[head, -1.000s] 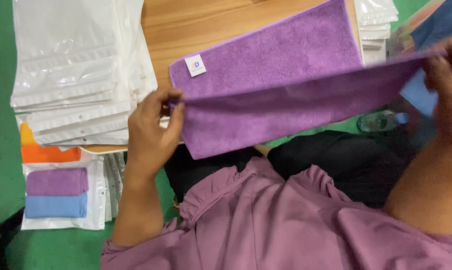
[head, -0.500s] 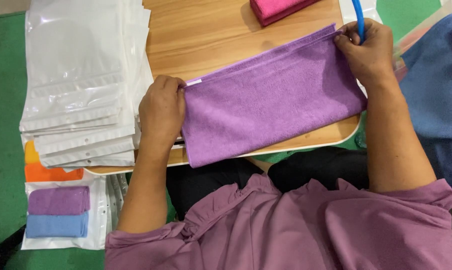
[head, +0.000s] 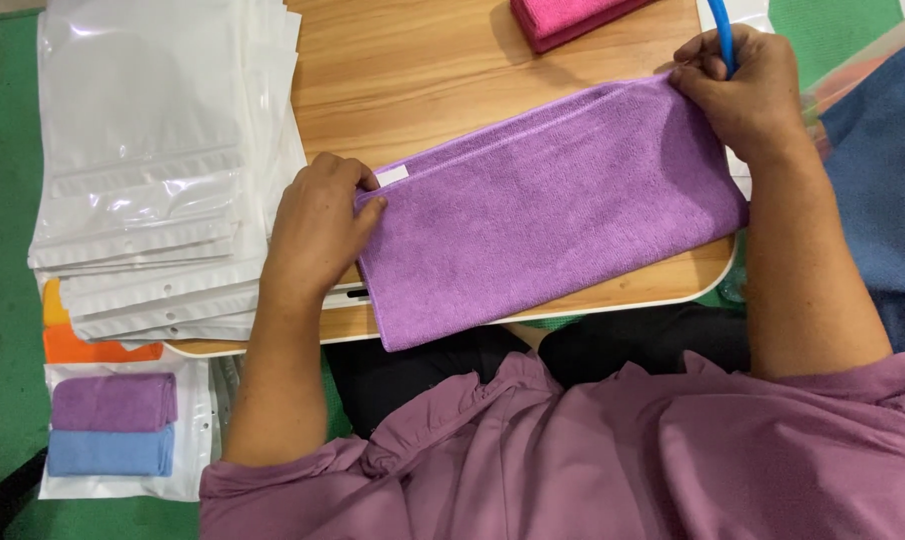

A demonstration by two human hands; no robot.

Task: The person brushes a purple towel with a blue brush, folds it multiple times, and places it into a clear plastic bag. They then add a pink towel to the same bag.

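Observation:
A purple microfibre cloth [head: 548, 215] lies folded in half lengthwise on a small wooden lap table [head: 413, 70]. My left hand [head: 318, 230] pinches the cloth's left end, where a small white label shows. My right hand [head: 743, 90] presses and grips the cloth's far right corner. The cloth's near left corner hangs slightly over the table's front edge.
A stack of clear and white zip bags [head: 158, 160] covers the table's left side. A folded pink cloth [head: 563, 18] lies at the far edge. A packed bag with purple and blue cloths [head: 113, 435] rests on the green floor at left. Blue fabric [head: 883, 170] lies at right.
The cloth's near half was lifted in the air a second ago; it now lies folded over flat on the table, with both hands lowered onto its ends.

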